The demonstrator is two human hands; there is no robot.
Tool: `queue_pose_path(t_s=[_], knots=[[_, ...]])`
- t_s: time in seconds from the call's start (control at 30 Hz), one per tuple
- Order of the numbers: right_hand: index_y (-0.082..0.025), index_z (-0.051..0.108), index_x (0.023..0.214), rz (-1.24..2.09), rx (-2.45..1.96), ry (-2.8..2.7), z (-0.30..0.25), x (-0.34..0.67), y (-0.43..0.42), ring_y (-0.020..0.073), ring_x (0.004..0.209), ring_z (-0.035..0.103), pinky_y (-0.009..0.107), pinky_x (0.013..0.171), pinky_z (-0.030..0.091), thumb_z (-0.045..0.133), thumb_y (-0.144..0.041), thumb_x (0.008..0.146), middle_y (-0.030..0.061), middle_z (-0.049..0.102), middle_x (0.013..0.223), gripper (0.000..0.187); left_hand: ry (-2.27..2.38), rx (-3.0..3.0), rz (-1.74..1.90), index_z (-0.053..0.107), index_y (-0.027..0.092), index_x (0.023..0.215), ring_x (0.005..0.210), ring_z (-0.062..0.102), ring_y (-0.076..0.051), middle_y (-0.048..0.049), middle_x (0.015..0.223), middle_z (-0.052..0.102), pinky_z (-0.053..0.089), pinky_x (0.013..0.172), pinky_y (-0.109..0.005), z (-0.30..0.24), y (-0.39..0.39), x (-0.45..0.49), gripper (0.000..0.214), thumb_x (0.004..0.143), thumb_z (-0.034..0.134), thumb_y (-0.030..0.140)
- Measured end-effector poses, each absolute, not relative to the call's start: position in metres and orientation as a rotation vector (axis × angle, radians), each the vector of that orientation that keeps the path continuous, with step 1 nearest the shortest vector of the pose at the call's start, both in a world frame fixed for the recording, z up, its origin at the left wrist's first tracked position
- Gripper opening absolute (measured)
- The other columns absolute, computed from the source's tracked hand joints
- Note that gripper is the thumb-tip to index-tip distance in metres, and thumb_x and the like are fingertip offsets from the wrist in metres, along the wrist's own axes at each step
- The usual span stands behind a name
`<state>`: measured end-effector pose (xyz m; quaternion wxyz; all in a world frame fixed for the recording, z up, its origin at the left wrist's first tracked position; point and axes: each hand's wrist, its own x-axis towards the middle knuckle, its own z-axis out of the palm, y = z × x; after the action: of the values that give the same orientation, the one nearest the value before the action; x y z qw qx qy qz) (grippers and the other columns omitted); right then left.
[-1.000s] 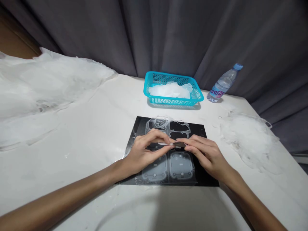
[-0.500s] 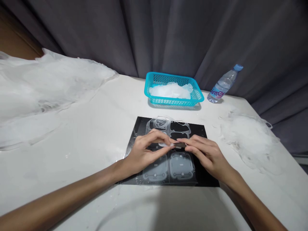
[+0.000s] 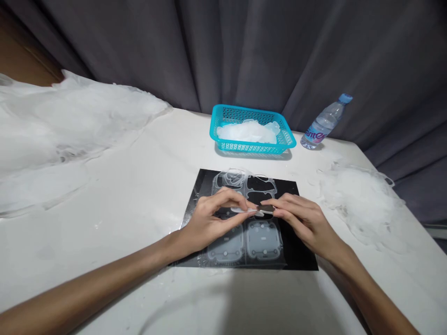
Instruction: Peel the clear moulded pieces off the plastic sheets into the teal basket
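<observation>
My left hand pinches a small translucent white silicone-like piece between thumb and fingertips. In the fingertips of my right hand is a small, flat metal tool, its tip at the end of the white piece by my left fingertips. Its exact kind is partly hidden by the fingers. Beneath both hands, a translucent moulded sheet with rounded-square shapes lies on a black mat. The far half of the sheet shows cut-out openings and a loose curled strip.
A blue plastic basket holding white translucent pieces stands behind the mat. To its right is a water bottle. A large heap of white translucent sheets covers the table's left, and a smaller pile of scraps lies on the right.
My right hand and the metal tool have shifted slightly to the right. My left hand stays nearly in place, still pinching the white piece.
</observation>
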<state>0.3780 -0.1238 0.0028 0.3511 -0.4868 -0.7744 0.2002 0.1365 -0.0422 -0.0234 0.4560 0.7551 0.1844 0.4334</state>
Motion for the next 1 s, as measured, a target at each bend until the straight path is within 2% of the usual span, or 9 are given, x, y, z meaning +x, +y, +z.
queue_pose_path(t_s=[0.37, 0.57, 0.67, 0.8, 0.9, 1.0], knots=[[-0.021, 0.075, 0.115, 0.546, -1.233, -2.007, 0.001, 0.375, -0.124, 0.0162, 0.088, 0.068, 0.03, 0.079, 0.051, 0.054, -0.02, 0.107, 0.0047, 0.076, 0.104, 0.022, 0.458, 1.889, 1.061, 0.069, 0.02, 0.099, 0.091, 0.076, -0.014, 0.0002, 0.092, 0.07, 0.069, 0.086, -0.026, -0.024, -0.041, 0.135, 0.016, 0.09, 0.078, 0.01], [-0.02, 0.076, 0.11, 0.472, -1.262, -1.875, 0.0, 0.379, -0.122, 0.0161, 0.084, 0.068, 0.029, 0.075, 0.053, 0.054, -0.019, 0.106, 0.0047, 0.076, 0.099, 0.022, 0.467, 1.839, 1.002, 0.065, 0.019, 0.096, 0.098, 0.08, -0.018, -0.0012, 0.1, 0.072, 0.067, 0.091, -0.029, -0.024, -0.042, 0.134, 0.012, 0.093, 0.074, 0.012], [-0.02, 0.074, 0.119, 0.423, -1.399, -1.81, -0.008, 0.388, -0.116, 0.0177, 0.086, 0.069, 0.031, 0.078, 0.053, 0.053, -0.027, 0.108, 0.0056, 0.074, 0.101, 0.025, 0.512, 1.862, 0.982, 0.066, 0.02, 0.102, 0.094, 0.081, -0.018, -0.0013, 0.1, 0.077, 0.066, 0.087, -0.027, -0.022, -0.04, 0.134, 0.013, 0.094, 0.075, 0.018], [-0.02, 0.072, 0.125, 0.224, -1.63, -1.818, -0.034, 0.404, -0.103, 0.0252, 0.099, 0.069, 0.038, 0.089, 0.053, 0.046, -0.04, 0.11, 0.0095, 0.074, 0.109, 0.036, 0.588, 1.972, 0.889, 0.073, 0.023, 0.115, 0.096, 0.077, -0.018, -0.0037, 0.108, 0.079, 0.062, 0.091, -0.033, -0.019, -0.036, 0.134, 0.018, 0.097, 0.072, 0.026], [-0.019, 0.071, 0.124, 0.119, -1.747, -1.769, -0.054, 0.413, -0.093, 0.0295, 0.102, 0.066, 0.045, 0.092, 0.052, 0.037, -0.046, 0.111, 0.012, 0.072, 0.106, 0.045, 0.591, 2.014, 0.814, 0.077, 0.024, 0.105, 0.091, 0.074, -0.018, -0.0033, 0.101, 0.079, 0.059, 0.089, -0.035, -0.018, -0.034, 0.132, 0.012, 0.1, 0.069, 0.03], [-0.02, 0.072, 0.121, 0.069, -1.768, -1.708, -0.065, 0.417, -0.087, 0.0281, 0.097, 0.063, 0.045, 0.092, 0.052, 0.036, -0.049, 0.11, 0.0114, 0.066, 0.101, 0.048, 0.626, 1.992, 0.768, 0.077, 0.023, 0.101, 0.088, 0.074, -0.018, -0.0033, 0.098, 0.079, 0.059, 0.088, -0.035, -0.018, -0.033, 0.13, 0.014, 0.1, 0.068, 0.033]])
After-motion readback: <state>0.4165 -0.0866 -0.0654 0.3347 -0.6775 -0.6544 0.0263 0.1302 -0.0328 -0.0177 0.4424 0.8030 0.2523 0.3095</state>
